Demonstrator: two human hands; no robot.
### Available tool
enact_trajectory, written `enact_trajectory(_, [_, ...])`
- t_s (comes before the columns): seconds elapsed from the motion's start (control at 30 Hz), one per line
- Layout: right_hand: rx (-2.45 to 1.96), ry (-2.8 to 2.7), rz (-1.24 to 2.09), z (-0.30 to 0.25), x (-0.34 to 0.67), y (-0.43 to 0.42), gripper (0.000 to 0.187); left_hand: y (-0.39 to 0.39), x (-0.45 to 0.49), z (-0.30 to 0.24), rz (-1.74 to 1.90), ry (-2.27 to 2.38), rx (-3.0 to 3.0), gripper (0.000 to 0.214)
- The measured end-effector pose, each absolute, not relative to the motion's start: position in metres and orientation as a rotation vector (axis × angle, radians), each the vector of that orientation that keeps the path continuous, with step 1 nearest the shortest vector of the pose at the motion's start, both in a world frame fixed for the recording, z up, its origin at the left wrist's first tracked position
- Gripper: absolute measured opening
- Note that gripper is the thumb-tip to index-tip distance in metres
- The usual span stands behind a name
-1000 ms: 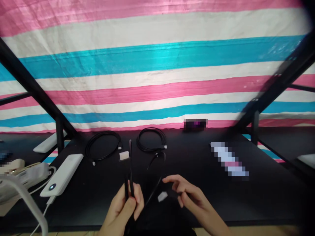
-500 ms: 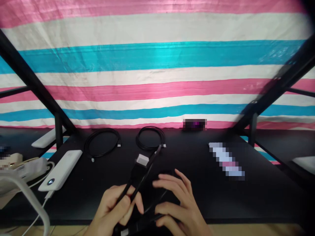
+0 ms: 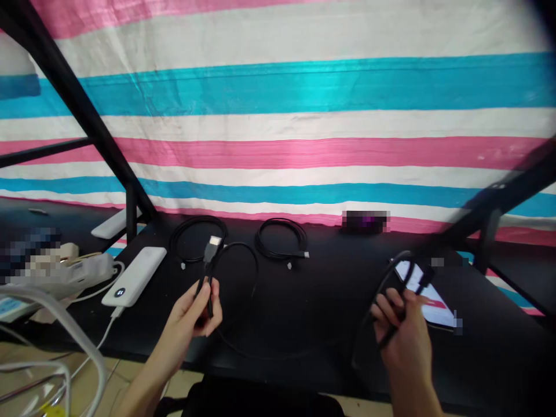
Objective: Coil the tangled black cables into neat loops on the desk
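Observation:
My left hand [image 3: 195, 313] is closed around one end of a black cable [image 3: 243, 278], whose plug with a pale metal tip [image 3: 212, 246] points up above my fingers. My right hand [image 3: 397, 324] grips the other end of the same cable, which curves up in a loop [image 3: 386, 278] over the hand. Between the hands the cable sags in a wide arc just above the black table [image 3: 313, 289]. Both hands are held well apart, at about the same height.
Two coiled black cables [image 3: 197, 234] [image 3: 280, 237] lie at the back of the table. A white power bank [image 3: 134, 275] with a lit dot sits at left, beside white cords and a power strip [image 3: 65, 275]. A phone [image 3: 428, 301] lies behind my right hand. Black frame bars cross a striped tarp.
My hands have moved apart, the right one swinging far to the right with its cable end. The cable has stretched out between them. The camera has turned to the left.

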State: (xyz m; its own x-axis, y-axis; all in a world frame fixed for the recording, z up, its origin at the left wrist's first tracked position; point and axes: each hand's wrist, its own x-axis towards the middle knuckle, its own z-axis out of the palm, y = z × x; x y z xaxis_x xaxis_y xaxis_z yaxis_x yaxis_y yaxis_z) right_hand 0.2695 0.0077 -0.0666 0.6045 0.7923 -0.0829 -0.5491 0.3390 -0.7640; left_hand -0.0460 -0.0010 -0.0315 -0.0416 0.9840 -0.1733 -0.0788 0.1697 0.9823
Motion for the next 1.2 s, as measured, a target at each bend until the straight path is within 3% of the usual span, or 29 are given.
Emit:
enact_trajectory(0.27, [-0.832, -0.251, 0.964, -0.063, 0.279, -0.007, 0.042, 0.003, -0.049, -0.041, 1.044, 1.349, 1.155, 0.041])
enact_trajectory(0.47, [-0.591, -0.108, 1.074, -0.061, 0.288, -0.015, 0.026, 0.006, -0.049, -0.049, 0.989, 1.308, 1.162, 0.044])
enact_trajectory(0.73, [-0.614, -0.109, 1.068, -0.052, 0.291, -0.022, 0.028, 0.01, -0.044, -0.053, 0.85, 1.267, 1.145, 0.051])
enact_trajectory(1.2, [-0.614, -0.181, 1.018, -0.049, 0.29, -0.023, 0.034, 0.011, -0.054, -0.065, 0.967, 1.347, 1.236, 0.044])
